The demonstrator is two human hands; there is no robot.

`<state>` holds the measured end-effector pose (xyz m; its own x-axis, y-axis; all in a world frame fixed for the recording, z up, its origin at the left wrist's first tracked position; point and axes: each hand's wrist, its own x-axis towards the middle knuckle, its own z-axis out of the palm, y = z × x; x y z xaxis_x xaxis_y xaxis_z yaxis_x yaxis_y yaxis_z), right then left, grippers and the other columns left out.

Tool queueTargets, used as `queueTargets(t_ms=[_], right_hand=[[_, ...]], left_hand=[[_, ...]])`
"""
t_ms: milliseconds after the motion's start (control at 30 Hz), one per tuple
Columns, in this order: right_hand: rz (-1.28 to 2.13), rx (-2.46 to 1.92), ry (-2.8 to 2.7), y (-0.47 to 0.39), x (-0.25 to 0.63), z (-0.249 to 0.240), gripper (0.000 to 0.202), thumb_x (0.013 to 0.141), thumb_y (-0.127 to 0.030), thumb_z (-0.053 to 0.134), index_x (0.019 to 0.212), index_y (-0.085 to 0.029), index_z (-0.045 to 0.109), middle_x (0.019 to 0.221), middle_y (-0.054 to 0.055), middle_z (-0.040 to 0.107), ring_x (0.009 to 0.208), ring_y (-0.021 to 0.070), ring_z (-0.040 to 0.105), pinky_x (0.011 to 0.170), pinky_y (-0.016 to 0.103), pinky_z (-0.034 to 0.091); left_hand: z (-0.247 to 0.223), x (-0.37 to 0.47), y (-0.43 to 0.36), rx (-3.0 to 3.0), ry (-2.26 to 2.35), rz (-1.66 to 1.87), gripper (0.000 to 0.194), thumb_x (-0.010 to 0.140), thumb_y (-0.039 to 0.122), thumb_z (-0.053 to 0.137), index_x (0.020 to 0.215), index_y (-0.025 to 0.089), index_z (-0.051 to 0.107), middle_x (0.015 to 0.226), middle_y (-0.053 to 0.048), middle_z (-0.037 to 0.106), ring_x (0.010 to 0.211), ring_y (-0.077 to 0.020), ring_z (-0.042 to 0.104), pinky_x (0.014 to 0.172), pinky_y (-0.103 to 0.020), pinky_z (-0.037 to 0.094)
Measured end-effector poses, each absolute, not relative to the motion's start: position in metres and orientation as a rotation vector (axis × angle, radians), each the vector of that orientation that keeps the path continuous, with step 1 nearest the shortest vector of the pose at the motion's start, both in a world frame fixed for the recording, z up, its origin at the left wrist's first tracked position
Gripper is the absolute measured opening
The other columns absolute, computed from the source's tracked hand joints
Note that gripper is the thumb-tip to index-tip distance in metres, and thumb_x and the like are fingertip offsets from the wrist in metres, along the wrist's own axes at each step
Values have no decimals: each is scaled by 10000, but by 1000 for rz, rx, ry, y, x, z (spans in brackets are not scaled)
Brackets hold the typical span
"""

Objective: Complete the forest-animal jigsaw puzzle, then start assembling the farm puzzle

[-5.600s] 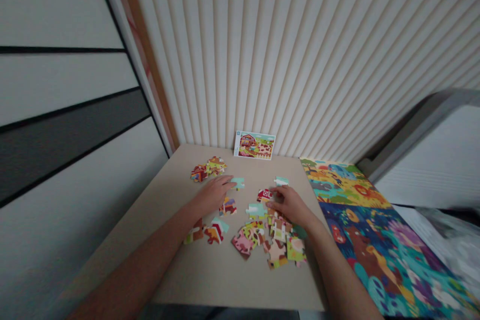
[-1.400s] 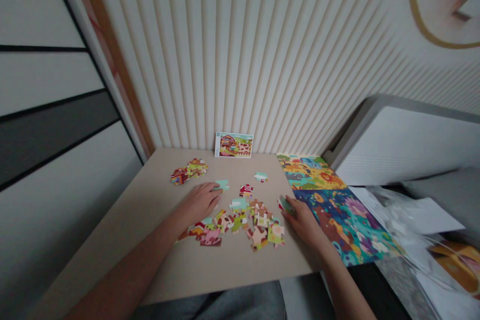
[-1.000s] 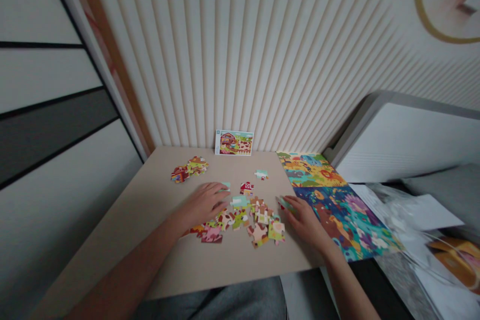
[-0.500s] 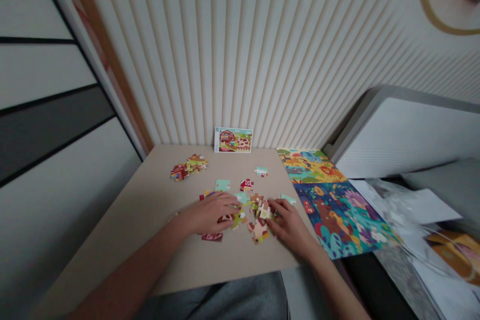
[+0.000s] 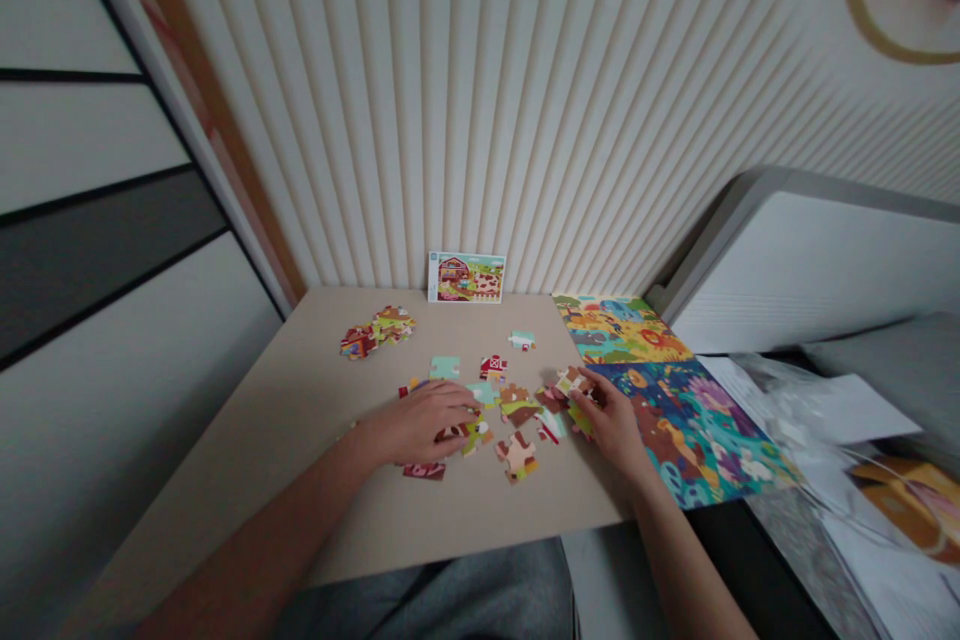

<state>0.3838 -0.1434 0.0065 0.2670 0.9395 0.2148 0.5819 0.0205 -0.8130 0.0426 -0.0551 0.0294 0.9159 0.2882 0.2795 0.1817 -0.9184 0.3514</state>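
Observation:
Loose jigsaw puzzle pieces lie scattered over the middle of the table. My right hand (image 5: 613, 420) pinches a brown and cream puzzle piece (image 5: 571, 382) between thumb and fingers, at the right side of the spread. Just left of it are a white piece with a red stripe (image 5: 551, 425) and a brown and green piece (image 5: 517, 405). A pink cow-patterned piece (image 5: 517, 455) lies nearer to me. My left hand (image 5: 427, 420) rests low over several pieces, its fingers stretched out and partly covering them. A dark red piece (image 5: 424, 471) shows below that hand.
A farm picture card (image 5: 469, 278) leans against the ribbed wall. A cluster of puzzle pieces (image 5: 379, 330) sits at the back left of the table (image 5: 315, 430). Two finished puzzles, one yellow (image 5: 622, 330) and one dark blue (image 5: 690, 435), lie along the right edge.
My right hand has moved right and slightly away from me, carrying a puzzle piece. Pieces it covered before now show. My left hand has stayed in place.

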Motion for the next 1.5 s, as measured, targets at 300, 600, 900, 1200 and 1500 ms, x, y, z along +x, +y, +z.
queueTargets(t_ms=[300, 600, 900, 1200, 1500], right_hand=[[-57, -1864, -1789, -142, 383, 13, 394, 942, -372, 561, 1268, -184, 677, 1186, 156, 640, 1081, 296, 592, 957, 455, 477], [-78, -1789, -2085, -207, 332, 20, 249, 979, -367, 556, 1131, -269, 727, 1177, 110, 658, 1100, 276, 619, 958, 421, 509], [-9, -1835, -1947, -205, 335, 1, 111, 920, -323, 635, 974, -231, 664, 1112, 109, 695, 1059, 291, 643, 919, 439, 533], [145, -1790, -1927, -190, 361, 40, 404, 865, -233, 605, 1268, -226, 638, 1232, 114, 679, 1128, 284, 640, 972, 432, 519], [315, -1381, -2210, -25, 278, 38, 449, 849, -130, 620, 1297, -151, 633, 1276, 143, 651, 1206, 258, 576, 1075, 404, 436]], left_hand=[[26, 41, -54, 2778, 333, 472, 273, 939, 295, 571, 1196, 296, 662, 1258, -42, 680, 1239, -225, 569, 1106, -405, 389], [5, 35, -35, 2868, 818, 649, 322, 991, 370, 507, 1271, 264, 624, 1292, -87, 651, 1254, -238, 562, 1090, -437, 410], [-5, 29, -27, 2853, 897, 639, 291, 987, 353, 513, 1215, 255, 665, 1304, -83, 651, 1217, -236, 588, 1062, -419, 453], [0, 31, -26, 2841, 762, 652, 286, 1014, 291, 462, 1181, 239, 689, 1183, -79, 695, 1187, -225, 593, 1049, -394, 460], [8, 32, -25, 2715, 999, 808, 246, 1000, 253, 481, 1158, 224, 667, 1137, -72, 683, 1085, -212, 612, 998, -388, 476]])
